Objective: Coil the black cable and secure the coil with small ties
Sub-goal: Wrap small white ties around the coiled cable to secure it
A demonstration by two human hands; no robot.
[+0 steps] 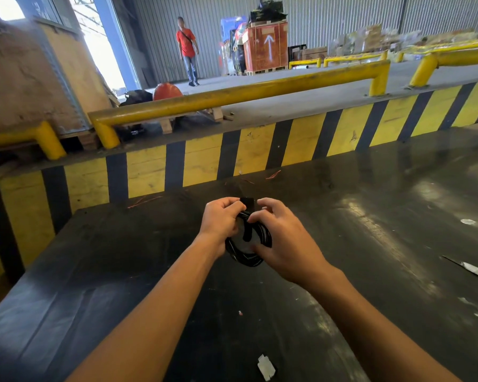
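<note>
The black cable [247, 256] is wound into a small coil and held just above the dark table [370, 216]. My left hand [220, 220] grips the coil's upper left side, fingers curled over it. My right hand [280, 238] holds the right side, its thumb and forefinger pinched at the top of the loops. A black plug end [247, 202] sticks up between the two hands. Thin reddish ties [272, 175] lie on the table beyond the hands, with another reddish tie [144, 201] to the left.
A yellow and black striped barrier [260, 150] stands along the table's far edge, with yellow rails [232, 97] behind it. A person in a red shirt [186, 48] stands far back. White paper scraps [265, 366] lie near me, and a pale strip [475, 271] at right.
</note>
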